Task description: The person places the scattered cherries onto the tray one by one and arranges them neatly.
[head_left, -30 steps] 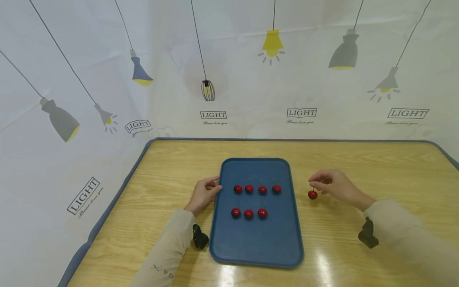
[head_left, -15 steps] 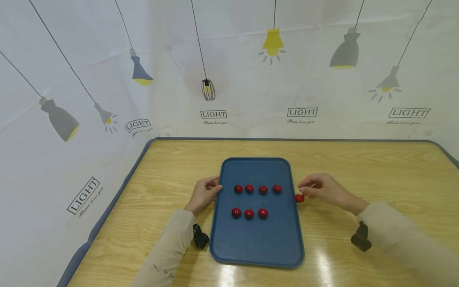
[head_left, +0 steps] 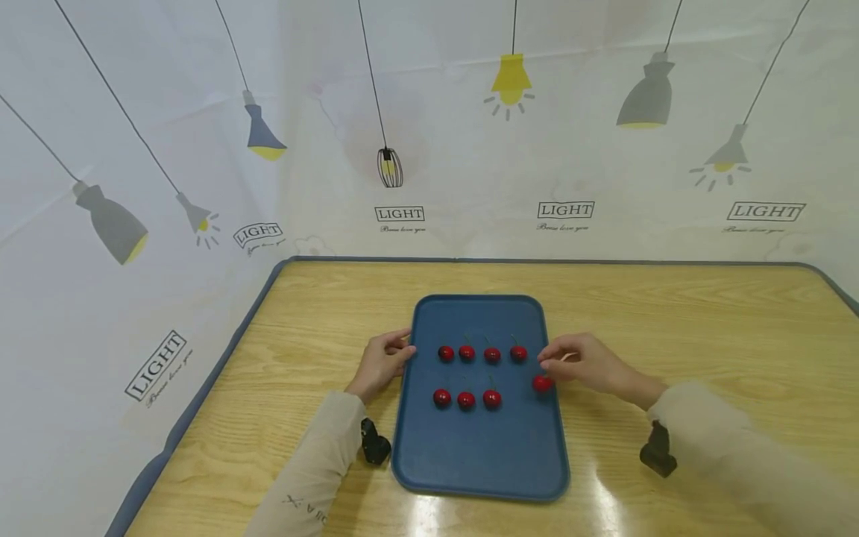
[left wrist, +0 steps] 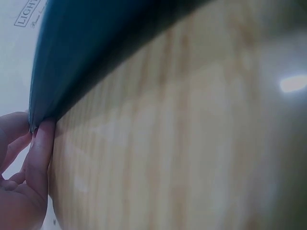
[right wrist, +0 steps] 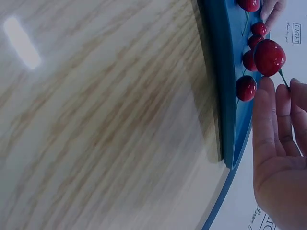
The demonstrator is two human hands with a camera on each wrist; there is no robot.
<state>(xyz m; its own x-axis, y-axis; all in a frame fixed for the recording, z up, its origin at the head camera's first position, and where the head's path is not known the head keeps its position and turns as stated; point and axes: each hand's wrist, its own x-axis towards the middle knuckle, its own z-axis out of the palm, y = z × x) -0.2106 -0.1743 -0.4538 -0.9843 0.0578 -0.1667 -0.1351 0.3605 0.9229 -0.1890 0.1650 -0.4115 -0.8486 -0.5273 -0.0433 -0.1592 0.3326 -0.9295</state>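
A blue tray (head_left: 479, 462) lies on the table, bearing two rows of red cherries: several in the far row (head_left: 492, 355) and three in the near row (head_left: 466, 400). At the tray's left rim my left hand (head_left: 382, 363) pinches the edge between thumb and fingers, which the left wrist view shows up close at the rim (left wrist: 43, 103). My right hand (head_left: 582, 363) is over the right rim and pinches another cherry (right wrist: 269, 58) by its thin green stem (right wrist: 284, 79). That cherry hangs over the tray's right side, to the right of the near row.
The wooden table (head_left: 322, 298) has a dark blue edge. Behind it and at the left stands a pale wall covering (head_left: 456, 164) printed with hanging lamps. A black wrist device (head_left: 374, 441) sits at each sleeve cuff.
My right hand has moved left with its cherry, from over the table beside the tray to over the tray's right part. The left hand and the other cherries stay put.
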